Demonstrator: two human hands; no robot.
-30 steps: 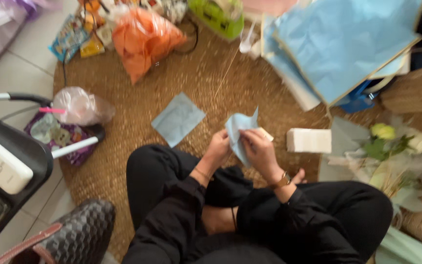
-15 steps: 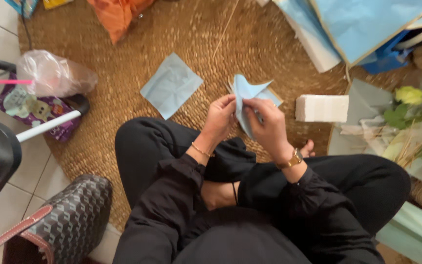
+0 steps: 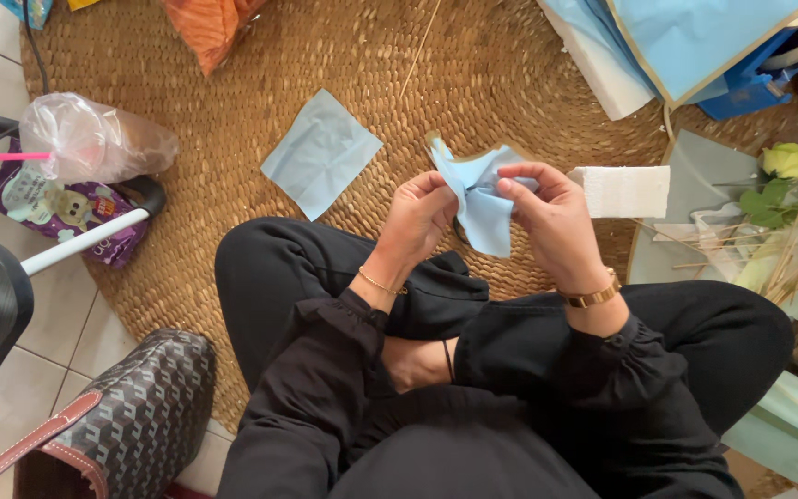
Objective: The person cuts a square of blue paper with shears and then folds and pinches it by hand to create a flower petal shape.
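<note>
Mat: round woven straw mat (image 3: 233, 111)
Flat sheet: light-blue square paper (image 3: 321, 152)
Block: white foam block (image 3: 622, 190)
Bag: dark patterned handbag (image 3: 131, 407)
Flower: pale yellow rose (image 3: 792, 160)

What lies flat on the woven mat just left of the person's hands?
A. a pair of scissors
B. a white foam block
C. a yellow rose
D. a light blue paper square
D: a light blue paper square lies flat on the woven mat, left of the left hand, while both hands pinch a gathered blue paper piece.
</note>
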